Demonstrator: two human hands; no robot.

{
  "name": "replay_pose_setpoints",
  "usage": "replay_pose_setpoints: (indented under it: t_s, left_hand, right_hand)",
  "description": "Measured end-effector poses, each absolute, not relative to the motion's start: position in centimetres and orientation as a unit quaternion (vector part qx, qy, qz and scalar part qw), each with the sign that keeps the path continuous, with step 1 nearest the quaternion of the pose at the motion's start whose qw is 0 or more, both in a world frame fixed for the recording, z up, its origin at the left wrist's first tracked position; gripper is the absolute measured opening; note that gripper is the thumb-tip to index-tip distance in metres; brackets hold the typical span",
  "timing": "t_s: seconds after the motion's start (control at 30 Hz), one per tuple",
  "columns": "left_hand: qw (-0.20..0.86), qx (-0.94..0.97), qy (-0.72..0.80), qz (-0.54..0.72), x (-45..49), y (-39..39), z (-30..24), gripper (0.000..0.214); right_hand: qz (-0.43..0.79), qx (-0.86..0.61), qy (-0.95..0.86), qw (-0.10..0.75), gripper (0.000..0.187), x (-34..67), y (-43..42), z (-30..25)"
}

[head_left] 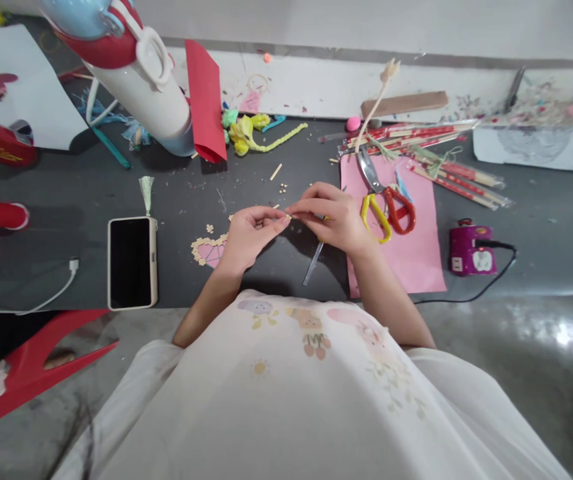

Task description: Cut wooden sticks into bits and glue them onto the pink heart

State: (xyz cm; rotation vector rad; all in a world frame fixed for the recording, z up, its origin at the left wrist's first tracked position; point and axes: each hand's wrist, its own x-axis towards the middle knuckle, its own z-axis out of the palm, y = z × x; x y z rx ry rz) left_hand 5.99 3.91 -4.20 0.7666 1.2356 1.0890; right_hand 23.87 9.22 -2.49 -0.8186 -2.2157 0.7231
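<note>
My left hand (pixel 252 235) is closed, thumb and forefinger pinching a tiny beige piece (pixel 288 217). From the other side, the pinched fingertips of my right hand (pixel 334 217) meet it. A thin, knife-like tool (pixel 313 264) with a yellow part sticks out below my right hand; whether the hand grips it or it lies on the table cannot be made out. Beside my left hand lies a pink shape (pixel 211 255) edged with small beige pieces, partly hidden by the hand. Small loose bits (pixel 282 189) and a short stick (pixel 276 172) lie beyond my hands.
Scissors (pixel 379 193) rest on pink paper (pixel 411 267) at right, near wrapped chopstick-like sticks (pixel 466 177). A phone (pixel 132 263) lies left; a bottle (pixel 141 93) and red card (pixel 205 100) stand behind. A purple box (pixel 471 250) with a cable sits far right.
</note>
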Motion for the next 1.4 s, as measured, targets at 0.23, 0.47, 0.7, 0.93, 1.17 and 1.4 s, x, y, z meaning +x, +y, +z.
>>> replay_pose_setpoints:
  t_s: [0.23, 0.47, 0.7, 0.93, 1.17, 1.4]
  left_hand:
    - [0.622, 0.341, 0.536, 0.459, 6.0, 4.0, -4.2, 0.029]
    - [0.613, 0.316, 0.54, 0.483, 5.9, 4.1, -4.3, 0.03]
    - [0.576, 0.249, 0.525, 0.575, 5.6, 4.4, -3.6, 0.031]
    - [0.57, 0.235, 0.528, 0.584, 5.5, 4.6, -3.3, 0.033]
    - [0.57, 0.233, 0.528, 0.585, 5.6, 4.5, -3.2, 0.032]
    - [0.587, 0.244, 0.528, 0.563, 5.6, 4.4, -3.2, 0.033]
  right_hand:
    - [0.252, -0.283, -0.873, 0.306, 0.014, 24.0, 9.3, -2.5]
    - [0.21, -0.354, -0.871, 0.268, 0.012, 25.0, 9.7, -2.3]
    - [0.169, -0.444, -0.841, 0.259, 0.013, 27.4, 10.2, -2.6]
    - [0.19, -0.424, -0.865, 0.188, 0.014, 25.9, 8.9, -2.8]
    - [0.231, -0.366, -0.897, 0.094, 0.025, 23.6, 6.8, -4.0]
    - [0.26, -0.428, -0.817, 0.285, 0.009, 23.1, 7.9, -4.2]
